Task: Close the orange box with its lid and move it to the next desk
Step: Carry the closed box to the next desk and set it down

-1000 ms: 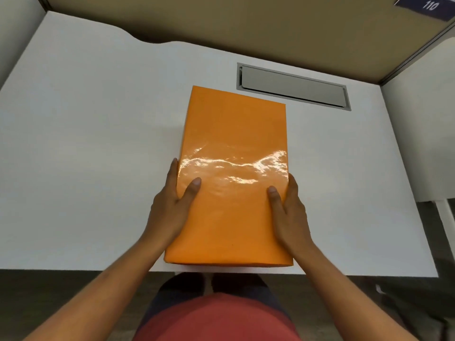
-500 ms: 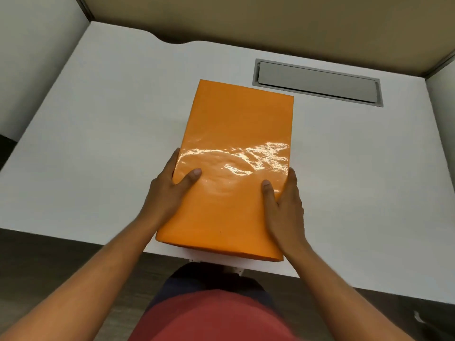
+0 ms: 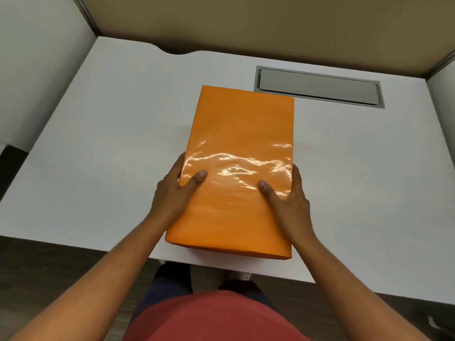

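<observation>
The orange box (image 3: 238, 134) is shut, its glossy lid on top, and I hold it lengthwise over the near half of a white desk (image 3: 103, 148). My left hand (image 3: 172, 193) grips its left side with the thumb on the lid. On the opposite side my right hand (image 3: 290, 200) holds it the same way, thumb on top. The fingers of both hands are hidden under the box's sides. Its near end reaches the desk's front edge. Whether it rests on the desk or hangs just above it I cannot tell.
A grey cable hatch (image 3: 317, 87) is set into the desk behind the box on the right. Beige partition walls (image 3: 246, 25) close off the back, white panels stand at the left (image 3: 37, 70) and right. Dark floor (image 3: 49, 271) lies before the desk.
The view has swung so the desk's left panel and front left corner now show. The box stays in both hands and has tilted slightly, its near end toward the desk edge.
</observation>
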Motion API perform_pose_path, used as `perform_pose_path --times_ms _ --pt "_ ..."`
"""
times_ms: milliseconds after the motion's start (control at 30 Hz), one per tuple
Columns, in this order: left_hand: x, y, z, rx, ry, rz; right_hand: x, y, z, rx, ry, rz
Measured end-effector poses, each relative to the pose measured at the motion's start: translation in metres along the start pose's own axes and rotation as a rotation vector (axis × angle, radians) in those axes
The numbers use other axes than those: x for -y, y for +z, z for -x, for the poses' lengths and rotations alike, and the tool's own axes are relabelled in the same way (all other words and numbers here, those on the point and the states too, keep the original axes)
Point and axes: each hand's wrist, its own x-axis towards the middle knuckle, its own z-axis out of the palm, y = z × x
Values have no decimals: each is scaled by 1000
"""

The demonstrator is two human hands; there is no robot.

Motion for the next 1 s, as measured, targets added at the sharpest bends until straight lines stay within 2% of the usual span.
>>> perform_pose_path --times_ms 200,700,1000 --pt "7 -37 -28 25 38 -22 29 34 -6 -48 -8 29" --pt "85 -307 -160 -56 46 -76 203 286 -36 55 -83 -57" --pt "121 -387 -217 -95 52 -95 258 374 -57 84 -96 -48"
